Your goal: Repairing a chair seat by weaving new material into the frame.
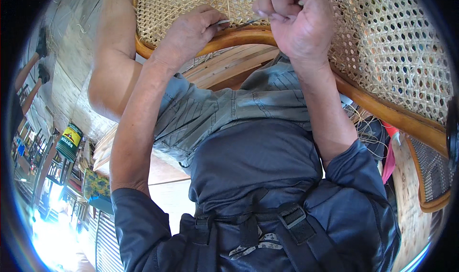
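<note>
A woven cane panel (162,6) in an open hexagonal pattern fills the upper part of the view, edged by a curved, varnished wooden frame (234,37). Over the frame's near edge, my left hand (189,33) is closed, thumb and fingers pinching a thin pale strip (221,22). My right hand (301,23) is closed in a fist at the top edge, palm side partly turned up. From its fingers a thin dark-shafted tool (249,22) points toward my left hand. Its handle is mostly hidden in the fist. Loose cane strands (227,4) lie across the panel.
More cane weaving (397,38) rises at the right. Tangled strands (368,131) lie below the frame, near a pink cloth (389,162) and another framed panel (432,174). A green and yellow can (70,142) stands on the left. Another person's legs (28,85) show at the far left.
</note>
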The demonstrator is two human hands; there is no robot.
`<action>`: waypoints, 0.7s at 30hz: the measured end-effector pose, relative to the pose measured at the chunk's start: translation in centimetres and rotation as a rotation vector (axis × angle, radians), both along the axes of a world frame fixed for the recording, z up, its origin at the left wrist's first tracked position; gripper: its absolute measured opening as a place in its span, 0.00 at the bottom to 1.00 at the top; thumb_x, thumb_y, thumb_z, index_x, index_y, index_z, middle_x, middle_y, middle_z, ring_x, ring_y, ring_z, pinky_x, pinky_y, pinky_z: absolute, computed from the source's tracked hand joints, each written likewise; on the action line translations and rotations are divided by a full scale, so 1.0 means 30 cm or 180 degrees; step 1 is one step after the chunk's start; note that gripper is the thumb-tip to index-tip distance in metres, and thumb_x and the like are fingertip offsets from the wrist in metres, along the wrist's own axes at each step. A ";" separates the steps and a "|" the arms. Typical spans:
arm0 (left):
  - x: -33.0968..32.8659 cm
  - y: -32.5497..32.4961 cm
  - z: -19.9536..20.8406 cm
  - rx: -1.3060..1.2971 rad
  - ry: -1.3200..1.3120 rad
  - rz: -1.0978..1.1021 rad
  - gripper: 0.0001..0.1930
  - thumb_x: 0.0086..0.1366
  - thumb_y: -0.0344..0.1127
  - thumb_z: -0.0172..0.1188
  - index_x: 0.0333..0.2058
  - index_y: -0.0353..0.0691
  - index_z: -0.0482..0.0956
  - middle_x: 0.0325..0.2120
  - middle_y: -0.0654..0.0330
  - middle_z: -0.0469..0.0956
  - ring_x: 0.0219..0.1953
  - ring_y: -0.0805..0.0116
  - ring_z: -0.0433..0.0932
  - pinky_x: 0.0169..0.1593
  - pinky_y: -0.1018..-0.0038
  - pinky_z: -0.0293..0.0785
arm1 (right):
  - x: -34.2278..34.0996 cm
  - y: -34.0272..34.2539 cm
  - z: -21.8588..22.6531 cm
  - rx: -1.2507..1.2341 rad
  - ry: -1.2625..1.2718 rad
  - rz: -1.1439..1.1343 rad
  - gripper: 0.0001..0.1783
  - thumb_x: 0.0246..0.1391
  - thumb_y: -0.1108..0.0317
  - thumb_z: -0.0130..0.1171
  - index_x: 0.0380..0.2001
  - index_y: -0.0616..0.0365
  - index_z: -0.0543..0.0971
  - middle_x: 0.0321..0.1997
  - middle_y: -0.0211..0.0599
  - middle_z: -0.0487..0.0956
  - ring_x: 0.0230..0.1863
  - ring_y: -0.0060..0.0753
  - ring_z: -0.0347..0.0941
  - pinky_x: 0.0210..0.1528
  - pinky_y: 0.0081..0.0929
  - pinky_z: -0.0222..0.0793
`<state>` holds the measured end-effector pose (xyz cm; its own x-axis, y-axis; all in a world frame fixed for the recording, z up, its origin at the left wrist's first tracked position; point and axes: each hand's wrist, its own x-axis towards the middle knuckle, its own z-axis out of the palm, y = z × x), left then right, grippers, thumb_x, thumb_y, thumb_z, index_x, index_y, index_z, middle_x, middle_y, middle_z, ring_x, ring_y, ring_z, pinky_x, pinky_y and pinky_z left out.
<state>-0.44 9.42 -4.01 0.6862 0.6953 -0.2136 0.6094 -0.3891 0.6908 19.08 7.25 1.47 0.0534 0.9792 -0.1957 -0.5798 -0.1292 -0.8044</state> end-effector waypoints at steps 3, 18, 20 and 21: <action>0.034 -0.005 0.025 0.0109 0.0243 -0.0104 0.10 0.57 0.29 0.54 0.39 0.38 0.76 0.33 0.54 0.74 0.38 0.55 0.75 0.43 0.66 0.72 | 0.014 0.016 -0.144 0.1011 0.0577 0.0139 0.23 0.63 0.56 0.41 0.28 0.67 0.73 0.12 0.22 0.53 0.15 0.18 0.50 0.22 0.21 0.53; 0.003 0.046 0.043 -0.0073 0.1217 0.0251 0.18 0.57 0.47 0.57 0.33 0.35 0.74 0.21 0.50 0.74 0.25 0.56 0.73 0.32 0.66 0.68 | 0.023 0.018 0.037 -0.0415 -0.0052 0.0052 0.23 0.63 0.52 0.41 0.29 0.62 0.73 0.10 0.21 0.54 0.13 0.18 0.51 0.19 0.20 0.52; -0.022 0.042 0.028 -0.0207 0.0843 0.0443 0.19 0.57 0.48 0.56 0.32 0.34 0.74 0.20 0.51 0.74 0.24 0.59 0.72 0.31 0.66 0.67 | 0.024 0.042 0.012 -0.0138 0.0097 0.0017 0.24 0.62 0.50 0.40 0.27 0.60 0.73 0.09 0.20 0.51 0.11 0.19 0.49 0.16 0.21 0.50; -0.032 0.046 0.027 -0.0557 0.0708 0.0654 0.19 0.56 0.48 0.56 0.32 0.34 0.75 0.19 0.51 0.73 0.23 0.59 0.72 0.30 0.66 0.66 | 0.014 0.070 -0.023 0.0234 0.1194 0.0134 0.26 0.62 0.47 0.39 0.25 0.59 0.72 0.09 0.20 0.49 0.10 0.19 0.47 0.15 0.22 0.47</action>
